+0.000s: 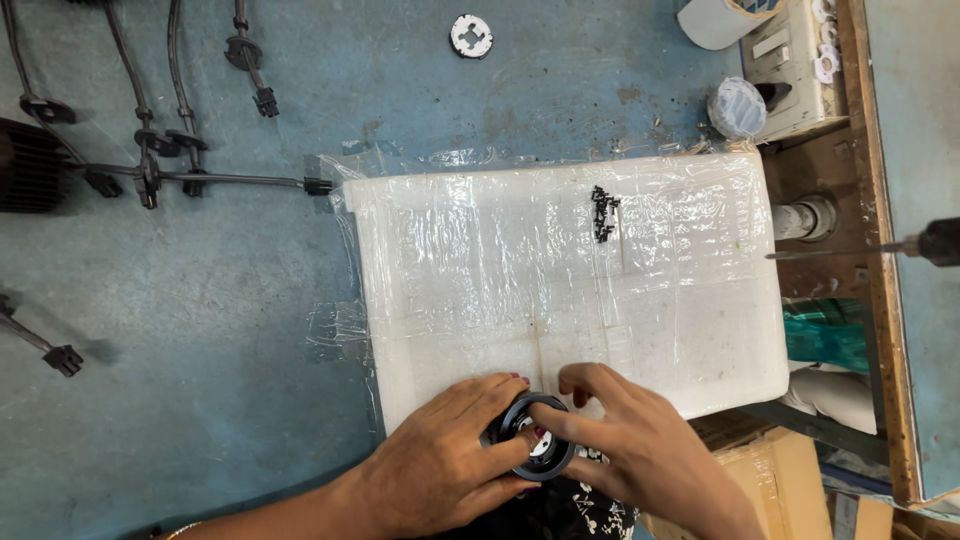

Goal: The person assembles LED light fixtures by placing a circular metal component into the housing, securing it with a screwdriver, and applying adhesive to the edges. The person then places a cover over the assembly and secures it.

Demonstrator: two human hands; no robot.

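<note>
Both hands on one part: a black ring (533, 449) with a pale centre, held at the near edge of the white pad (570, 270), just off its front lip.

Left hand (440, 465) cups the ring from the left, fingers curled round its rim, thumb underneath. Right hand (640, 440) comes in from the right, index finger and thumb pinching the rim near the top, other fingers loosely bent over the pad. Neither hand is spread flat.

Looks like a fit-up step: seating or aligning the pale insert in the ring, not yet fastened, as I read it. Exact engagement is hidden by the fingers.

Small pile of black screws (602, 213) sits on the pad's far side, well apart from the hands. A screwdriver (880, 247) pokes in from the right edge. A white disc (471, 35) lies on the blue bench (200, 330) beyond the pad; black cables (150, 160) lie at far left.

Next move likely needs one hand freed for a screw while the other keeps the ring steady and square.
</note>
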